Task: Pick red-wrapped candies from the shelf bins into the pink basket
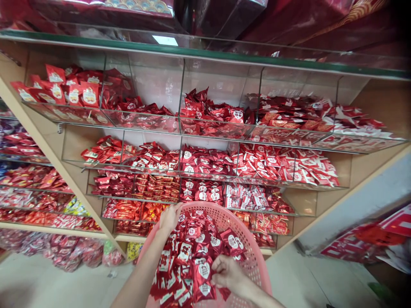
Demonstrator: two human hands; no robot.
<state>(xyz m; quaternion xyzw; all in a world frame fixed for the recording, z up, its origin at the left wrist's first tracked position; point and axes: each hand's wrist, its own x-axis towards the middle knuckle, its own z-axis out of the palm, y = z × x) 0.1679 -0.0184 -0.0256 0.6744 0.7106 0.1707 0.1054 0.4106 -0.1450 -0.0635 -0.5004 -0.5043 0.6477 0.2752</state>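
Note:
A pink plastic basket [248, 239] sits in front of me at the bottom centre, piled with red foil candy packets [189, 252]. My left hand [169, 217] grips the basket's far left rim, fingers curled over the edge. Lower down, my right hand [226, 272] is closed in a pinch on one red packet [203, 276] lying on top of the pile. Behind the basket rise glass shelf bins [205, 167] filled with more red wrapped candies.
The shelving is divided by clear glass partitions, under a green-edged glass top [205, 53]. At left, another shelf unit [28, 179] holds red, purple and yellow sweets, with bagged candies near the floor [73, 252]. Red paper goods [369, 239] lie at right.

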